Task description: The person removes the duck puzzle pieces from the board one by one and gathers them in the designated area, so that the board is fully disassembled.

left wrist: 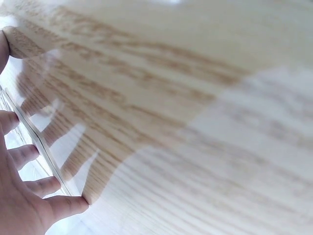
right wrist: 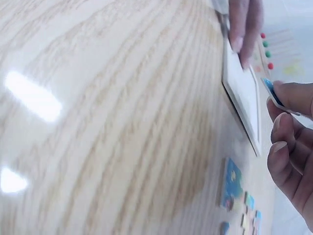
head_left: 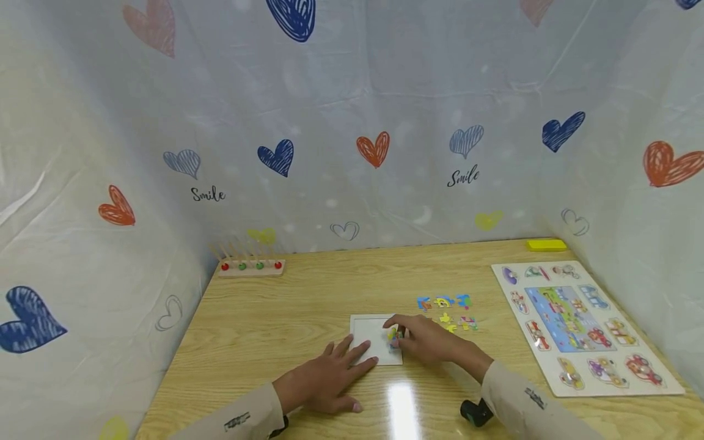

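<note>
A small white puzzle tray (head_left: 371, 330) with a raised border lies on the wooden table. My left hand (head_left: 334, 380) rests on its left part, fingers spread and straight, with several fingertips over the border. At the tray's right side my right hand (head_left: 428, 339) pinches a puzzle piece (right wrist: 275, 94) between thumb and fingers. In the right wrist view the piece shows a blue face and a pale edge, tilted and held above the tray. The thumb covers much of it.
Loose colourful puzzle pieces (head_left: 444, 301) lie just beyond and right of my right hand. A large picture puzzle board (head_left: 558, 366) fills the table's right side. At the back left stands a pegged wooden rack (head_left: 251, 271) with red and green beads; a yellow block (head_left: 546, 245) sits back right.
</note>
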{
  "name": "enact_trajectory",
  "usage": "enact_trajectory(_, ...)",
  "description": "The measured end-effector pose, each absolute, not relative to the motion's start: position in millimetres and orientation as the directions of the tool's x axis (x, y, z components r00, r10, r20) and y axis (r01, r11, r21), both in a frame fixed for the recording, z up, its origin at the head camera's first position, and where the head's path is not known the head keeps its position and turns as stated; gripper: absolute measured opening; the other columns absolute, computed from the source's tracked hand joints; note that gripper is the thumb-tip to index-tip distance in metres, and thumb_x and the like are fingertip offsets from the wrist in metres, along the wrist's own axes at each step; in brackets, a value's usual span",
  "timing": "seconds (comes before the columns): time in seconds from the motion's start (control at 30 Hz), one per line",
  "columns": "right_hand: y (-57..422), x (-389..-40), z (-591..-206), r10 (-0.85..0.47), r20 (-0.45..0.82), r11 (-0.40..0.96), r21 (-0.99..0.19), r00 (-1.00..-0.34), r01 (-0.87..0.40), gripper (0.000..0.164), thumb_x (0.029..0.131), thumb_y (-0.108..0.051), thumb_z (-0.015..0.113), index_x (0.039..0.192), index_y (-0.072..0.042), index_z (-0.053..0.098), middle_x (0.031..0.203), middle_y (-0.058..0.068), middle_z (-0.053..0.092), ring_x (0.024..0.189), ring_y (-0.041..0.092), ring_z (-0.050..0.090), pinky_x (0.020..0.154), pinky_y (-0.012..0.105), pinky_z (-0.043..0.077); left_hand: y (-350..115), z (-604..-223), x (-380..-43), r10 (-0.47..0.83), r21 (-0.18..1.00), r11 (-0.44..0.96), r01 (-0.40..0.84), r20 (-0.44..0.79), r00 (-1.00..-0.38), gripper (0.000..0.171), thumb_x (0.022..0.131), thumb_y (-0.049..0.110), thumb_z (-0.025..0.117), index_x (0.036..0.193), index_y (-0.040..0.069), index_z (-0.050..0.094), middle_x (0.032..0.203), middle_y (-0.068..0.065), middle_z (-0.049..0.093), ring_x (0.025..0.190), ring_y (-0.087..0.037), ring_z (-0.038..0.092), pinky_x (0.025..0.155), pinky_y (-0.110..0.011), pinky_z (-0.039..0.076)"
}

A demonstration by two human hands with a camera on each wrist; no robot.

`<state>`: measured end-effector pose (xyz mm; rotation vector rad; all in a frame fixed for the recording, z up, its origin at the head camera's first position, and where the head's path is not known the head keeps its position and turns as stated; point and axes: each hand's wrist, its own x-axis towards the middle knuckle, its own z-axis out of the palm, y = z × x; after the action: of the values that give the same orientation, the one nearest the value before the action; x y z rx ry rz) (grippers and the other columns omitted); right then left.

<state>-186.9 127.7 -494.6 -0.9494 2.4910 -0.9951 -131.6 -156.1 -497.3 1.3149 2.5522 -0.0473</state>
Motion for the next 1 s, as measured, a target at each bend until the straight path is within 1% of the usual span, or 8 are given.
enact_trajectory(0.13, 143.8, -189.3, -489.9, -0.641, -0.006, 0.534, -0.722, -0.768, -0.440, 0.030, 0.100, -0.022, 0.065, 0.125, -0.009, 0.055, 0.100, 0.001, 0.060, 0.065, 0.005, 0.054, 0.062, 0.024, 0.050, -154.7, -495.5, -131.9, 0.791, 0.093, 0.592, 0.801, -0.258, -0.554, 0.080, 0.099, 0.068, 0.038, 0.162, 0.024, 0.019, 0.168, -0.012, 0.016, 0.149, -0.047, 0.024, 0.106, -0.064, 0.041)
enact_trajectory(0.23, 157.6, -189.8, -486.0, -0.622, 0.013, 0.515, -0.746, -0.783, -0.422, 0.029, 0.100, -0.019, 0.064, 0.125, -0.006, 0.057, 0.100, 0.004, 0.060, 0.061, 0.006, 0.054, 0.058, 0.025, 0.050, -154.1, -494.6, -131.6, 0.788, 0.090, 0.595, 0.799, -0.263, -0.557, 0.080, 0.098, 0.069, 0.038, 0.162, 0.024, 0.020, 0.168, -0.012, 0.016, 0.149, -0.047, 0.025, 0.107, -0.064, 0.041)
enact_trajectory(0.4, 181.8, -188.2, -482.0, -0.572, 0.046, 0.539, -0.731, -0.819, -0.418, 0.032, 0.101, -0.010, 0.061, 0.132, -0.004, 0.060, 0.106, 0.008, 0.064, 0.050, 0.003, 0.041, 0.048, 0.023, 0.042, -153.6, -495.6, -131.5, 0.785, 0.102, 0.599, 0.794, -0.270, -0.558, 0.081, 0.098, 0.069, 0.038, 0.162, 0.023, 0.019, 0.168, -0.013, 0.015, 0.150, -0.048, 0.023, 0.107, -0.065, 0.039)
enact_trajectory(0.47, 191.5, -186.9, -481.4, -0.546, 0.056, 0.554, -0.724, -0.836, -0.410, 0.033, 0.101, -0.011, 0.061, 0.133, -0.005, 0.060, 0.105, 0.008, 0.064, 0.050, 0.001, 0.036, 0.048, 0.022, 0.039, -153.5, -496.3, -131.7, 0.785, 0.108, 0.599, 0.793, -0.272, -0.556, 0.081, 0.098, 0.068, 0.039, 0.162, 0.023, 0.019, 0.169, -0.013, 0.014, 0.150, -0.048, 0.022, 0.108, -0.065, 0.039)
enact_trajectory(0.53, 201.0, -184.8, -481.4, -0.520, 0.054, 0.556, -0.736, -0.853, -0.386, 0.031, 0.101, -0.013, 0.061, 0.131, -0.004, 0.059, 0.102, 0.006, 0.063, 0.051, 0.001, 0.036, 0.048, 0.022, 0.039, -153.7, -497.7, -132.2, 0.788, 0.112, 0.597, 0.795, -0.267, -0.554, 0.081, 0.098, 0.068, 0.039, 0.162, 0.023, 0.019, 0.169, -0.013, 0.014, 0.150, -0.048, 0.022, 0.107, -0.066, 0.039)
enact_trajectory(0.73, 227.2, -176.5, -485.5, -0.474, 0.093, 0.561, -0.735, -0.876, -0.381, 0.017, 0.100, -0.016, 0.063, 0.114, -0.006, 0.062, 0.087, 0.000, 0.061, 0.053, 0.000, 0.038, 0.050, 0.023, 0.040, -155.0, -501.5, -133.0, 0.798, 0.120, 0.588, 0.800, -0.250, -0.549, 0.081, 0.098, 0.068, 0.040, 0.162, 0.023, 0.019, 0.168, -0.013, 0.015, 0.150, -0.048, 0.023, 0.106, -0.066, 0.040)
enact_trajectory(0.83, 238.6, -172.5, -489.4, -0.449, 0.119, 0.582, -0.713, -0.886, -0.391, 0.016, 0.100, -0.016, 0.063, 0.113, -0.007, 0.065, 0.087, -0.001, 0.062, 0.053, -0.001, 0.036, 0.051, 0.022, 0.039, -155.2, -501.1, -133.3, 0.798, 0.125, 0.589, 0.799, -0.247, -0.550, 0.081, 0.098, 0.068, 0.040, 0.162, 0.023, 0.019, 0.168, -0.013, 0.015, 0.150, -0.048, 0.023, 0.106, -0.067, 0.040)
enact_trajectory(1.0, 252.7, -164.4, -492.0, -0.390, 0.124, 0.608, -0.709, -0.912, -0.356, 0.017, 0.100, -0.017, 0.063, 0.114, -0.007, 0.065, 0.087, -0.001, 0.062, 0.050, 0.000, 0.034, 0.049, 0.023, 0.038, -154.9, -499.9, -133.6, 0.792, 0.130, 0.596, 0.792, -0.254, -0.555, 0.081, 0.098, 0.068, 0.040, 0.163, 0.024, 0.017, 0.169, -0.012, 0.015, 0.150, -0.048, 0.022, 0.107, -0.066, 0.039)
